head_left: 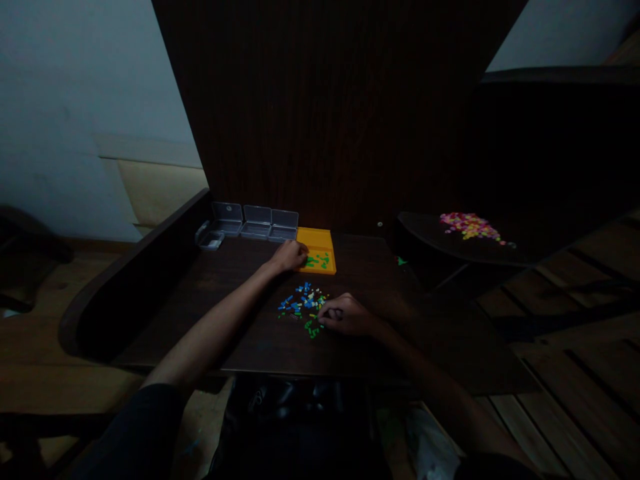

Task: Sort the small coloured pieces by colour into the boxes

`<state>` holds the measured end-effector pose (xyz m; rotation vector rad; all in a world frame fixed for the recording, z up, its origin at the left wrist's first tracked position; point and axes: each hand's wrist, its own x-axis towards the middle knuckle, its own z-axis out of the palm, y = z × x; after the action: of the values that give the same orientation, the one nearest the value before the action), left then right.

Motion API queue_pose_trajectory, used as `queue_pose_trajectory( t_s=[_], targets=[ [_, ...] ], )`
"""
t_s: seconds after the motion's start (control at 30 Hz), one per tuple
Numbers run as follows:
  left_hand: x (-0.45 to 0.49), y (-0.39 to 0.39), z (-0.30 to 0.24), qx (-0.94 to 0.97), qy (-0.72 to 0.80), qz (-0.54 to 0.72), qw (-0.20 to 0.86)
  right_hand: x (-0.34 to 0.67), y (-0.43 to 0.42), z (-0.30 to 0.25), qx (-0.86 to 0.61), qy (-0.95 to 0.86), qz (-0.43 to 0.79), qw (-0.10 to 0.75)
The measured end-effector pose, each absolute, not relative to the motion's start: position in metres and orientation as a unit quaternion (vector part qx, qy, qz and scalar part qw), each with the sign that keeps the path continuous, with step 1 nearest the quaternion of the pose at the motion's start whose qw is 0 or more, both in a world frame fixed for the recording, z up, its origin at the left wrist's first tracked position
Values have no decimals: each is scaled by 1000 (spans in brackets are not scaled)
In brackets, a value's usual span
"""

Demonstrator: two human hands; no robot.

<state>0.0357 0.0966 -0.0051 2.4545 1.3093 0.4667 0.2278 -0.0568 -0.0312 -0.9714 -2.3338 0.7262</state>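
A scatter of small coloured beads (pixel 301 303), blue, green and yellow, lies on the dark wooden table (pixel 235 333). My right hand (pixel 345 315) rests at the right edge of the scatter with its fingers curled in a pinch over the green beads. My left hand (pixel 290 256) reaches forward to the left edge of an orange tray (pixel 316 238), its fingers closed at the tray's rim. A few green beads (pixel 319 261) lie inside the tray.
Three clear plastic boxes (pixel 256 222) with raised lids stand in a row left of the tray, with a smaller one (pixel 211 240) in front. A pile of pink and yellow beads (pixel 470 226) sits on a dark side surface at the right.
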Motion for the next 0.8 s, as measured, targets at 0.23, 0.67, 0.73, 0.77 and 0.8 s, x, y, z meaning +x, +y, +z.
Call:
queue_pose_trajectory(
  t_s=[0.23,0.67,0.73,0.77,0.8],
  targets=[
    [33,66,3,882,366,250,160,230,-55,-26,-370,-844,309,233],
    [12,-21,0,940,215,164,210,236,-19,6,-444,-790,267,328],
    [12,-24,-4,939,210,161,218,233,-10,8,-450,-784,255,344],
    [12,-25,-5,939,210,159,222,231,-5,8,-453,-781,248,352],
    [13,-26,-7,939,209,157,225,229,0,9,-456,-778,241,358]
  ],
)
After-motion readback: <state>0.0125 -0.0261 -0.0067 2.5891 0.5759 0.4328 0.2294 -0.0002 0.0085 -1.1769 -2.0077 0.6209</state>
